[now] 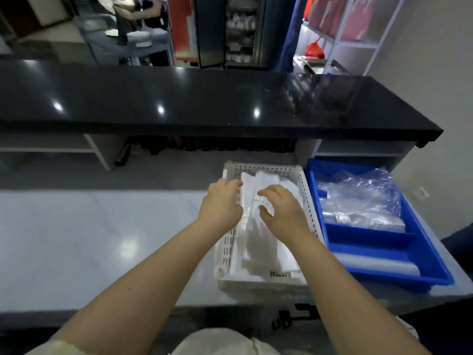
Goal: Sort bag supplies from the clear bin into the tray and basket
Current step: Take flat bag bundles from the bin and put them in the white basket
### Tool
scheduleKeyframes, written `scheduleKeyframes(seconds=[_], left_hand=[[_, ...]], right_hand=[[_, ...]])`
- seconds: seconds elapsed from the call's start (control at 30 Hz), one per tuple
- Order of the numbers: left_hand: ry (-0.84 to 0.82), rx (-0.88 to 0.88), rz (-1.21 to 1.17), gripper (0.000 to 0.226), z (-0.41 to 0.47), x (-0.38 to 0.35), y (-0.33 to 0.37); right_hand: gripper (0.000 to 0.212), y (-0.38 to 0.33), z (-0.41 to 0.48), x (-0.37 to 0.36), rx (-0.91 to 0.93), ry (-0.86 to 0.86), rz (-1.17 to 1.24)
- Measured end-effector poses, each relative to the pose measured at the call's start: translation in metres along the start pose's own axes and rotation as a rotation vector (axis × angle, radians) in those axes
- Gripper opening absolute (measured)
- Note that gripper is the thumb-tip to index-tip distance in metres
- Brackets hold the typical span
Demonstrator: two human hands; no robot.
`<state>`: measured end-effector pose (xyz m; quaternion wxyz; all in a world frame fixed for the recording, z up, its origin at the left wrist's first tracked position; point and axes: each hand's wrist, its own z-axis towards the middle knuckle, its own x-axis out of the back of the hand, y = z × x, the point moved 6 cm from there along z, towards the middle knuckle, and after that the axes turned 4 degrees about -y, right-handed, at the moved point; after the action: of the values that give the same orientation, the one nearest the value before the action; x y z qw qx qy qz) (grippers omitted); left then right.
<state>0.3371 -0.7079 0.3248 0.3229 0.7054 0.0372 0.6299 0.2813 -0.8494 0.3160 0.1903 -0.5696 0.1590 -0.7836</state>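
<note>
A white perforated basket (308, 201) sits on the grey worktop, filled with bundles of white bags (261, 242). To its right stands a blue tray (384, 272) holding clear plastic bags (358, 198) and a white roll at its near end. My left hand (221, 203) hangs over the basket's left wall, fingers curled toward the bags. My right hand (282, 210) is over the middle of the basket, thumb and fingers arched around a bag bundle tied with a thin band; contact is unclear. No clear bin is in view.
A black glossy counter (204, 103) runs across above the worktop, with shelves beneath it. The grey worktop (102, 239) stretches left of the basket. White shelving with pink and red bags (340, 19) stands at the back right. A person stands at the far back left.
</note>
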Motion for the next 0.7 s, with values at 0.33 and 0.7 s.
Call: scheduleKeyframes(seconds=[0.33, 0.7], left_hand=[[0.278, 0.25, 0.399, 0.048, -0.142, 0.033, -0.046], [0.369, 0.675, 0.5, 0.045, -0.391, 0.106, -0.193]], right_hand=[[0.03, -0.123, -0.042, -0.03, 0.422, -0.134, 0.038], [0.027, -0.367, -0.149, -0.117, 0.824, -0.27, 0.158]])
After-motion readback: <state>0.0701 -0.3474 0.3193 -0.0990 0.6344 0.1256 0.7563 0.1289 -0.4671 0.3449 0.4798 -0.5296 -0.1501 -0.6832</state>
